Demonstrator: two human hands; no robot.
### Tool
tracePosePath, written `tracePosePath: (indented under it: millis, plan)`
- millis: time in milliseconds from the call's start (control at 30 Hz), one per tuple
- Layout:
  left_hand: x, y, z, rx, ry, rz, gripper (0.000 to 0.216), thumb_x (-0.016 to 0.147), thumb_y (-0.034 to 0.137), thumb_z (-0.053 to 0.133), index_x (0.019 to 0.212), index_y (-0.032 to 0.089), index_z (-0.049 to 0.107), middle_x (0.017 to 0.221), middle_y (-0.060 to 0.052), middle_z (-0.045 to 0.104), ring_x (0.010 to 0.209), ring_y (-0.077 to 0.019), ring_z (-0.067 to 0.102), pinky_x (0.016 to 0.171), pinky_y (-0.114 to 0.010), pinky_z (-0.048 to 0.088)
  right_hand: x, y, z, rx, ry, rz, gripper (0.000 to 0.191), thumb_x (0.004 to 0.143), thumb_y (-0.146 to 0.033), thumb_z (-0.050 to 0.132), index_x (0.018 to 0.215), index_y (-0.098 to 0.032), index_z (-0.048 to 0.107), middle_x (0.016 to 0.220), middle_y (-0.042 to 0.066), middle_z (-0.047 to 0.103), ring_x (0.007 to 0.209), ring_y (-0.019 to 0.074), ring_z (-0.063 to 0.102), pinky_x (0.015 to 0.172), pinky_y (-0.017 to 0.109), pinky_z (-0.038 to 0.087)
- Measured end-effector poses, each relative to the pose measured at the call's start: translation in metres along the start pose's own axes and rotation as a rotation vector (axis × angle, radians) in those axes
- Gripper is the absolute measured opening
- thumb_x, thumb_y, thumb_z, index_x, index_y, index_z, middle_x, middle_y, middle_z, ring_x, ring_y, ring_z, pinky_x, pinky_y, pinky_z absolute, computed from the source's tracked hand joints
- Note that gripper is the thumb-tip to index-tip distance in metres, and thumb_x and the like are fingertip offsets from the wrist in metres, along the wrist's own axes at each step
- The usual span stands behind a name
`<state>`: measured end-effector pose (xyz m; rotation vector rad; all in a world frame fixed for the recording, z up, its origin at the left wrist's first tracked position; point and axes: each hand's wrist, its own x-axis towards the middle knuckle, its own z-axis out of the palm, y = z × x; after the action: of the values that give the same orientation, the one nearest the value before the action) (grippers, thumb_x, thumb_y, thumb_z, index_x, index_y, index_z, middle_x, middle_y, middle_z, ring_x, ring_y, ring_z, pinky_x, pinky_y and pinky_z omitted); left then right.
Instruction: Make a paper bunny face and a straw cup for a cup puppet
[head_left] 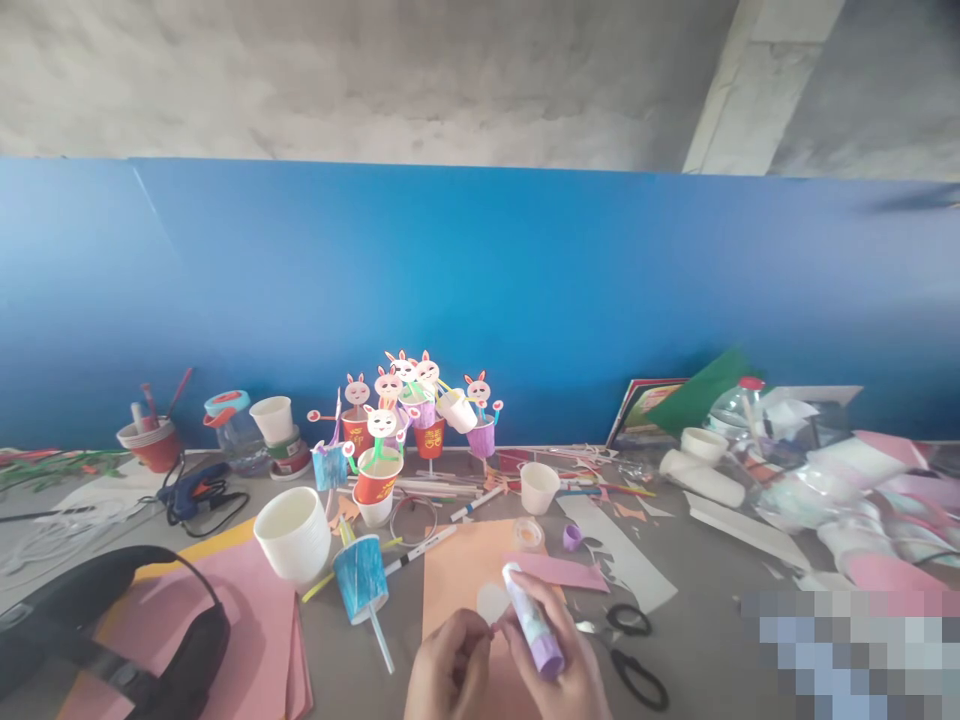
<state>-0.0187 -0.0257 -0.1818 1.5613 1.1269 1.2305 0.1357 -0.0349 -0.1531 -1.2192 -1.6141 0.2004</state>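
Observation:
My right hand (564, 665) is closed around a glue stick (534, 625), a white tube with a purple base, tilted over the orange paper (457, 560). Close beside it, my left hand (452, 662) has its fingers pinched together; a tiny pinkish bit shows between the two hands, too small to name. A pale round paper piece (491, 604) is just beyond my fingertips; I cannot tell whether it is held. A purple cap (572, 537) and a pink paper strip (559, 571) lie farther back. To the right are scissors (637, 678) with black handles.
A blue-coloured paper cup (360, 578) with a straw lies left of my hands. Behind are stacked white cups (292, 535) and several rabbit-faced cup figures (377, 475). Headphones (180, 650) rest on pink paper (259, 630). A glue gun (193, 490) sits farther left.

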Motion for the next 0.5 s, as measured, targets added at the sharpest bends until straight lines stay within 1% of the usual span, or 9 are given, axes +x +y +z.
tracePosePath:
  millis: [67,133,267,367,500]
  plan:
    - [0.001,0.001,0.001,-0.039,0.009,-0.033,0.042,0.09,0.058,0.048,0.077,0.02,0.059,0.061,0.004,0.041,0.051,-0.0114,0.033,0.046,-0.022,0.025,-0.002,0.006,0.003,0.088,0.008,0.081,0.035,0.09,-0.023,0.061,0.124,-0.026,0.054,0.098,0.002,0.078,0.084,0.0169,0.077,0.078,0.019,0.061]
    - [0.003,0.003,0.002,-0.093,0.012,-0.068,0.046,0.087,0.064,0.05,0.075,0.02,0.058,0.062,0.004,0.042,0.054,-0.0121,0.035,0.049,-0.022,0.028,-0.004,0.009,0.004,0.14,0.0,0.131,0.035,0.091,-0.025,0.062,0.125,-0.024,0.055,0.1,0.004,0.078,0.084,0.0174,0.076,0.079,0.02,0.061]
    - [0.007,0.011,0.004,-0.192,-0.012,-0.151,0.051,0.081,0.07,0.055,0.07,0.02,0.053,0.062,0.004,0.041,0.057,-0.0125,0.036,0.053,-0.023,0.03,-0.005,0.004,0.003,0.206,-0.026,0.168,0.033,0.091,-0.029,0.063,0.123,-0.024,0.057,0.094,0.003,0.078,0.083,0.0179,0.076,0.076,0.02,0.061]
    - [0.008,0.018,0.002,-0.232,-0.031,-0.188,0.049,0.08,0.067,0.059,0.068,0.02,0.05,0.062,0.006,0.038,0.057,-0.0119,0.034,0.054,-0.024,0.029,-0.003,0.001,0.002,0.217,-0.039,0.151,0.032,0.092,-0.029,0.062,0.124,-0.026,0.056,0.093,0.001,0.077,0.086,0.0176,0.076,0.078,0.019,0.06]
    - [0.008,0.022,-0.002,-0.234,-0.06,-0.213,0.042,0.081,0.057,0.063,0.067,0.021,0.048,0.06,0.007,0.036,0.056,-0.0111,0.031,0.053,-0.024,0.027,0.002,0.001,-0.003,0.21,-0.113,0.152,0.035,0.091,-0.027,0.062,0.125,-0.027,0.054,0.089,-0.001,0.075,0.083,0.0159,0.074,0.081,0.018,0.058]
